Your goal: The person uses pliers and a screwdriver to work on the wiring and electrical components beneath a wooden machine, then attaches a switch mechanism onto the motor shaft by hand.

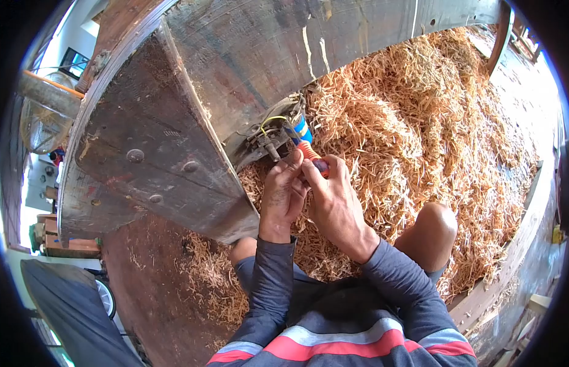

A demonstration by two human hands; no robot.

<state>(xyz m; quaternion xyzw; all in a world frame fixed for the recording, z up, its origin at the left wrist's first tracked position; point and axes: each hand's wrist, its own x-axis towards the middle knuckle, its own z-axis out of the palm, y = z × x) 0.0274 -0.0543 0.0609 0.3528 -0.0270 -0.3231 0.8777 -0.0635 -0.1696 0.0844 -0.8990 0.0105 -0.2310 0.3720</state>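
My right hand [338,205] is closed around an orange-red ribbed handle [307,148] with a dark end, thumb and fingers wrapped round it. Close beside it, my left hand [283,192] has its thumb and fingers pinched together near the same handle; what they hold is hidden. Just above the handle is a blue cylinder [302,128] with a yellowish band. To its left sits a dirty metal fitting [269,145] with a bolt-like end, and a yellow-green wire [271,118] loops over it. These parts sit at the underside of a large, worn board.
A big heap of wood shavings [407,140] spreads to the right, around my knees. A slanted dark panel [150,140] with round bolt heads stands close on the left. Overhead runs a curved worn board [254,55]. A fan [47,125] is at far left.
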